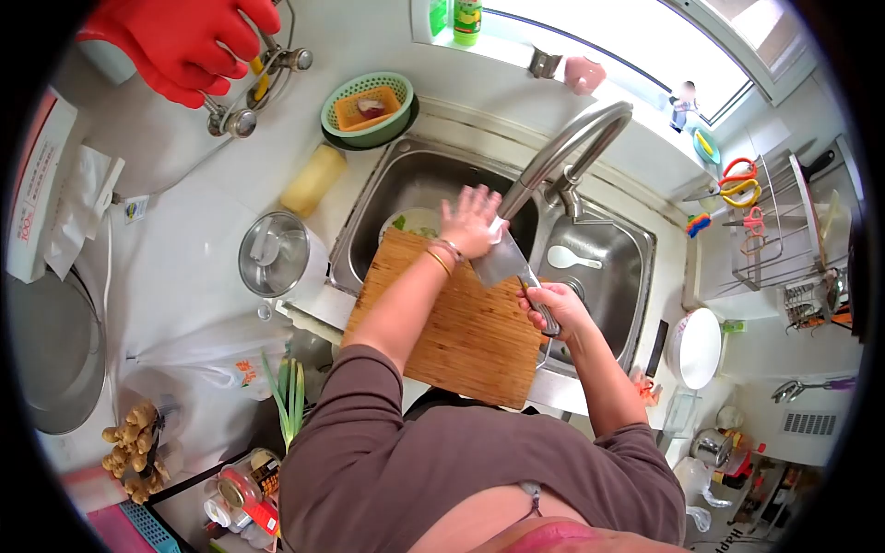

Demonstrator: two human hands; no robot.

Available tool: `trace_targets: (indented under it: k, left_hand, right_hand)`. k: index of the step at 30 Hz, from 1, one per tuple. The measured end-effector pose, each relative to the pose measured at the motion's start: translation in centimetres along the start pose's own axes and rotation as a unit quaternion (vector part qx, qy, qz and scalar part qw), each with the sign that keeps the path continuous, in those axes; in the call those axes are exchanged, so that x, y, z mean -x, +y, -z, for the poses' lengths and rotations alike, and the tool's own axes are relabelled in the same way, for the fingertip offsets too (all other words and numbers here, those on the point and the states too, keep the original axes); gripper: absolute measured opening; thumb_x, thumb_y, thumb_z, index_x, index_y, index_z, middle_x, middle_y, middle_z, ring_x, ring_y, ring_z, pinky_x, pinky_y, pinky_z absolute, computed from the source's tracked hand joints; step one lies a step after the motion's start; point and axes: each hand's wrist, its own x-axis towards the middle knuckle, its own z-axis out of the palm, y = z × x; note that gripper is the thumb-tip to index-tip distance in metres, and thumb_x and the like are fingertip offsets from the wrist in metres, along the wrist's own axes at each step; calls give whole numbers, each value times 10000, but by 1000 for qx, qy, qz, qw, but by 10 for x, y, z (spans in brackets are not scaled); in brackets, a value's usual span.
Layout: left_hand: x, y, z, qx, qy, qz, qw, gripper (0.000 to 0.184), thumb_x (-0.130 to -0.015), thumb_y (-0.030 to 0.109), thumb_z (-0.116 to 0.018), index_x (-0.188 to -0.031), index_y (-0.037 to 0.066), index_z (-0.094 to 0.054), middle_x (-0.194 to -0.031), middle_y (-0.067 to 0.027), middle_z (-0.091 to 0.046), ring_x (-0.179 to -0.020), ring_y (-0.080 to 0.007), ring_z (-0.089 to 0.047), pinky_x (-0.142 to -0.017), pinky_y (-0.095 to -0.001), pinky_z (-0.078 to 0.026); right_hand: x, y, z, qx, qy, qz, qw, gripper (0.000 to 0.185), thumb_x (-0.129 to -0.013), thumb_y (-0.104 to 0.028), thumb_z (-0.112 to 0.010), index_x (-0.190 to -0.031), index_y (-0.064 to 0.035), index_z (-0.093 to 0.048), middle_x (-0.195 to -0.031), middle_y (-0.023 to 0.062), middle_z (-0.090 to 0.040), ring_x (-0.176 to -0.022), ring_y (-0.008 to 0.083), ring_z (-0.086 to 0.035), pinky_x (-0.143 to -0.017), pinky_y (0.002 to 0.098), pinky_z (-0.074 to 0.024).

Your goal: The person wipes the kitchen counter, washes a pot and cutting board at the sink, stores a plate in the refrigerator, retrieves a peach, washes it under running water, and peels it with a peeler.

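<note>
My right hand (553, 309) is closed around the handle of a cleaver (501, 261), whose broad blade points up and left over the sink's edge. Beside the blade's far end, my left hand (472, 221) is spread with its fingers apart; a small white bit shows between it and the blade. Below both hands lies a wooden cutting board (442, 341), across the front of the double sink (604, 235). Partly hidden behind the board and my left hand, a bowl with something green (408, 221) sits in the left basin.
The faucet (562, 152) arches over the sink's divider. A white spoon (573, 258) lies in the right basin. Left of the sink stand a metal pot (275, 253), a yellowish bottle-shaped item (313, 182) and a green basket (398, 88). Red gloves (184, 46) hang upper left.
</note>
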Motion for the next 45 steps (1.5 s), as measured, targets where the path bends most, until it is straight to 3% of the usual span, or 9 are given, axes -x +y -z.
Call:
trace_targets:
  k: [5, 7, 8, 15, 25, 30, 37, 40, 45]
  left_hand:
    - [-6, -49, -10, 339, 75, 168, 923, 697, -901, 488, -475, -1369, 11, -274, -1399, -204, -327, -1302, -342, -308, -1022, -540, -289]
    - [26, -40, 25, 704, -29, 196, 682, 615, -892, 422, -555, -1290, -9, -374, -1274, -203, -489, -1183, -322, -488, -944, -500, -415]
    - [30, -52, 13, 881, -81, 185, 427, 418, -878, 286, -621, -1149, 1, -479, -1062, -115, -615, -940, -264, -626, -802, -422, -514]
    - [49, -90, 12, 777, 87, 209, 588, 163, -858, 54, -596, -1003, 9, -538, -935, -121, -627, -812, -261, -647, -722, -432, -557]
    - [73, -120, 69, 722, 308, 161, 598, 148, -830, -26, -573, -975, -23, -549, -899, -106, -617, -730, -212, -637, -582, -336, -563]
    - [55, -97, 53, 707, 326, 164, 606, 166, -846, -13, -569, -1010, -23, -544, -923, -89, -621, -756, -189, -644, -610, -344, -578]
    - [53, -73, 49, 678, 250, 137, 677, 153, -845, 8, -587, -996, -3, -562, -895, -80, -625, -725, -180, -645, -587, -332, -579]
    - [60, -81, 51, 669, 270, 116, 683, 137, -845, 4, -586, -979, -13, -565, -883, -85, -628, -722, -182, -646, -594, -341, -584]
    - [77, -87, 72, 669, 295, 122, 671, 129, -843, 9, -590, -967, -13, -567, -897, -83, -619, -741, -193, -645, -628, -351, -590]
  right_hand:
    - [18, -2, 12, -2, -20, 18, 1000, 203, -880, -145, -571, -964, 40, -570, -766, 68, -606, -486, 87, -518, -399, 194, -419]
    - [4, 2, 14, -18, -38, 26, 999, 205, -885, -156, -570, -965, 33, -572, -779, 69, -609, -496, 85, -521, -400, 190, -418]
    - [-7, 5, 13, -27, -50, 28, 998, 206, -888, -161, -569, -965, 30, -573, -785, 69, -611, -501, 83, -522, -400, 188, -418]
    - [-78, 5, -23, 26, -98, 5, 995, 309, -947, -267, -500, -984, 25, -591, -915, 98, -644, -687, 147, -610, -559, 235, -509]
    - [-166, -28, -72, 41, -33, 126, 991, 388, -882, -309, -596, -1092, 16, -570, -1067, 105, -613, -924, 199, -606, -799, 322, -486]
    - [-135, -32, -89, 610, 88, 309, 724, 447, -883, -352, -569, -1169, -9, -534, -991, 218, -622, -970, 365, -580, -814, 398, -459]
    - [-143, -15, -28, 172, -4, 95, 980, 248, -870, -146, -536, -1075, -25, -607, -892, 54, -660, -823, 144, -626, -688, 262, -490]
    - [-152, -20, -53, 403, 196, 142, 883, 273, -854, -105, -523, -1106, -23, -589, -976, 73, -672, -891, 171, -633, -738, 290, -502]
    - [-148, -24, -70, 472, 144, 209, 844, 282, -902, -247, -492, -1079, -58, -604, -990, 91, -666, -861, 264, -644, -724, 338, -519]
